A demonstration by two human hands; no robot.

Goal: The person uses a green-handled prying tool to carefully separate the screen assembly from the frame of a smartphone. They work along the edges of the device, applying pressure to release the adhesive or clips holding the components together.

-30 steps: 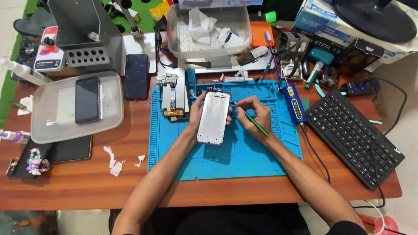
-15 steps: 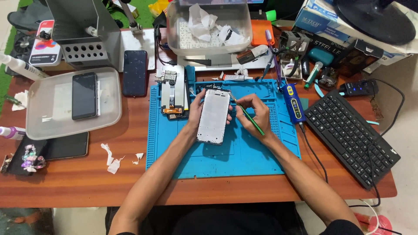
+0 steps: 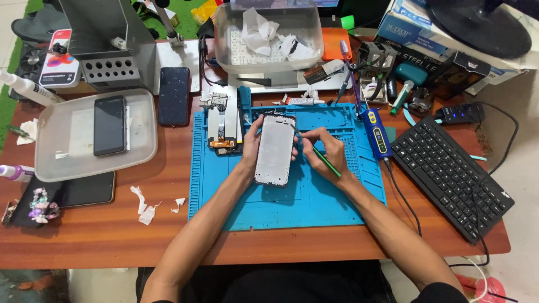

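Observation:
A white phone frame [image 3: 275, 148] lies lengthwise on the blue work mat [image 3: 292, 202]. My left hand [image 3: 251, 147] grips its left edge, fingers wrapped around the side. My right hand [image 3: 327, 149] holds a thin green tool [image 3: 325, 161] like a pen, its tip at the frame's upper right edge. Beside my left hand, a dismantled phone part [image 3: 223, 123] with exposed circuit boards rests on the mat's top left corner.
A clear tray [image 3: 56, 157] holding a dark phone [image 3: 109, 124] sits left. Another dark phone [image 3: 174, 95] lies behind it. A black keyboard [image 3: 452, 177] is right, a blue handheld tool [image 3: 375, 132] beside the mat. A clear tub [image 3: 269, 64] with crumpled tissue stands behind. Paper scraps [image 3: 146, 205] lie near left.
The camera has drifted slightly. My hands stay on the phone frame, with the green tool's tip still working at its upper right edge.

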